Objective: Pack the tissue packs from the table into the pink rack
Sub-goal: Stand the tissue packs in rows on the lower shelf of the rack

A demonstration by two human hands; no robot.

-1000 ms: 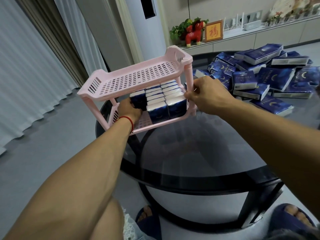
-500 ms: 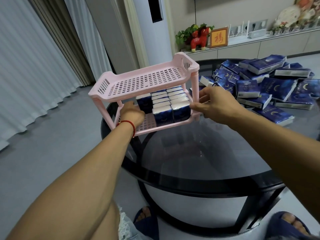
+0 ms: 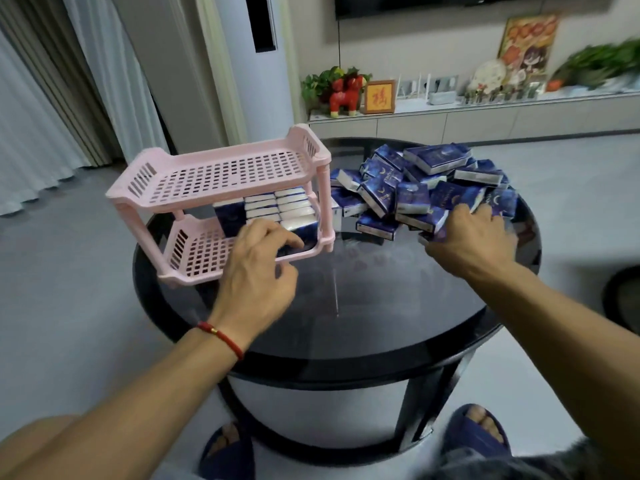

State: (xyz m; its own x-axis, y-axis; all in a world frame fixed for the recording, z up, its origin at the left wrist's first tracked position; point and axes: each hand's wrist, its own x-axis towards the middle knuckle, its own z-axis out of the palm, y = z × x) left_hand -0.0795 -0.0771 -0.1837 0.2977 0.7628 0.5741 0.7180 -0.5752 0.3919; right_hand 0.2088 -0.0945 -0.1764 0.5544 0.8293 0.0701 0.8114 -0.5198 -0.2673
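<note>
Your pink rack (image 3: pixel 221 181) now stands left of centre on the round black table (image 3: pixel 363 306), no longer gripped at both ends; packed tissue packs (image 3: pixel 277 209) fill the right part of its lower shelf. Your left hand (image 3: pixel 256 271) has let go, fingers loosely spread at the shelf's front edge; your right hand (image 3: pixel 474 244) has moved right onto the loose pile of tissue packs (image 3: pixel 426 188), fingers curling on a blurred pack, grasp unclear.
</note>
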